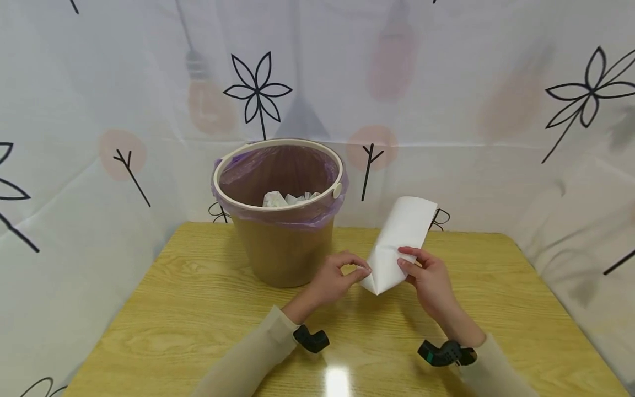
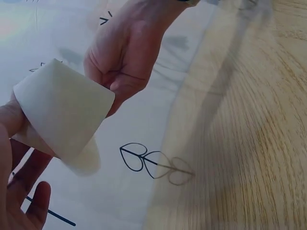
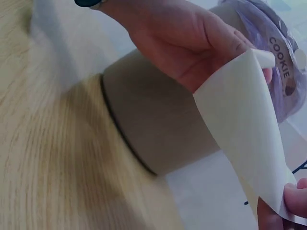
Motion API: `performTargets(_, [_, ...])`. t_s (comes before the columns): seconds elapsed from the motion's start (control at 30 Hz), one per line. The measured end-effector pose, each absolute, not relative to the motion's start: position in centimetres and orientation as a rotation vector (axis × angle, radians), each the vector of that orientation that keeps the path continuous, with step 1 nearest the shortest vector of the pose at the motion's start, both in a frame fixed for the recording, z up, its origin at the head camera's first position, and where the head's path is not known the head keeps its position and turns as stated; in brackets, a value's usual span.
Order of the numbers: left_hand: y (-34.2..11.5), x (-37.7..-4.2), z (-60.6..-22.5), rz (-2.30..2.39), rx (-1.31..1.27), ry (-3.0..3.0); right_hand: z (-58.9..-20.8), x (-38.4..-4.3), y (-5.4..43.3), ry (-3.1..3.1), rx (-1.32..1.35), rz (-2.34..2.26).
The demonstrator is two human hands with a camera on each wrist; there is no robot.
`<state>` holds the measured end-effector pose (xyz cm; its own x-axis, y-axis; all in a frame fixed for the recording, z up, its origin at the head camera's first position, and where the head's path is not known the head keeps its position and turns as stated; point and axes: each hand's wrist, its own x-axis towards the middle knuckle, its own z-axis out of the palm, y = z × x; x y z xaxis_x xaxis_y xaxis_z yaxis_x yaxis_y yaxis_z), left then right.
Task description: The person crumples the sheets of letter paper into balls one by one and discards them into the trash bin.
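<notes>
A sheet of white paper (image 1: 404, 226), folded to a point at its lower end, is held up over the table between both hands. My left hand (image 1: 339, 278) pinches its lower left corner between thumb and forefinger. On the right edge, my right hand (image 1: 429, 278) grips the paper with the thumb in front. The left wrist view shows the folded paper (image 2: 62, 108) with a curved flap behind it. In the right wrist view the paper (image 3: 244, 115) slants down from the left hand to the right fingertips.
A brown trash bin (image 1: 285, 242) with a cream rim and a purple liner bag (image 1: 317, 220) stands behind the left hand. Crumpled white paper (image 1: 278, 199) lies inside. The wooden table (image 1: 198, 309) ends at a patterned white cloth (image 1: 446, 110).
</notes>
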<state>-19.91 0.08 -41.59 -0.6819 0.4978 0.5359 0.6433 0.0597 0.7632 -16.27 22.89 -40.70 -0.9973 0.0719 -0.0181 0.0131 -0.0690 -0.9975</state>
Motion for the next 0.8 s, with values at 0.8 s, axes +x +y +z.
performTargets(0.8, [1.4, -19.6, -40.8, -2.022, -0.805, -2.334, -40.9, -15.0, 20.6, -1.961, -0.097, 2.163])
